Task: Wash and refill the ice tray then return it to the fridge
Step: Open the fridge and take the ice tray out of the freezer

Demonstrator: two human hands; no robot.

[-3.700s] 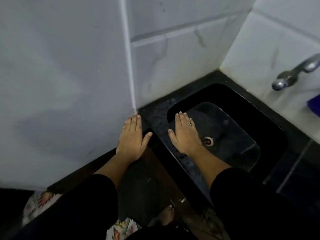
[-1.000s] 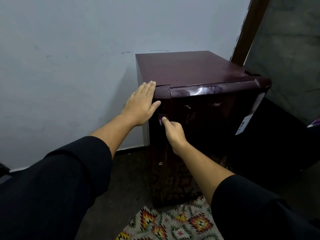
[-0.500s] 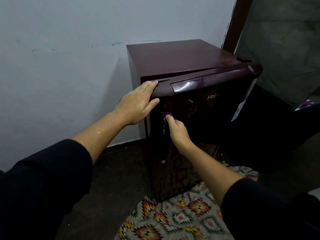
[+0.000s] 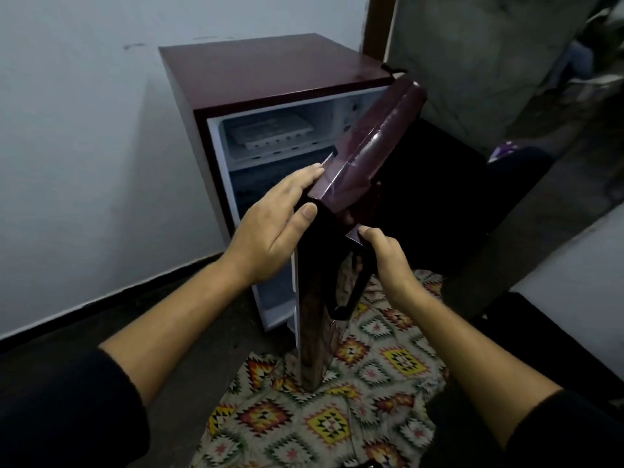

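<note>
A small maroon fridge (image 4: 270,67) stands against the white wall with its door (image 4: 368,157) swung wide open toward me. A white ice tray (image 4: 273,133) lies in the top freezer compartment. My left hand (image 4: 270,228) holds the door's free top corner, fingers behind its inner edge and thumb on the front. My right hand (image 4: 388,261) grips the dark door handle (image 4: 351,288) on the outer face. The lower shelves look dim and their contents cannot be made out.
A patterned rug (image 4: 337,410) covers the dark floor under the door. A wooden post (image 4: 374,25) and a grey wall (image 4: 472,55) stand behind the fridge on the right. A pale ledge (image 4: 580,265) juts in at the right.
I went from the sink to the fridge. Within the last second the door has swung from barely cracked to wide open, both hands moving out with it, and the freezer with the tray came into sight.
</note>
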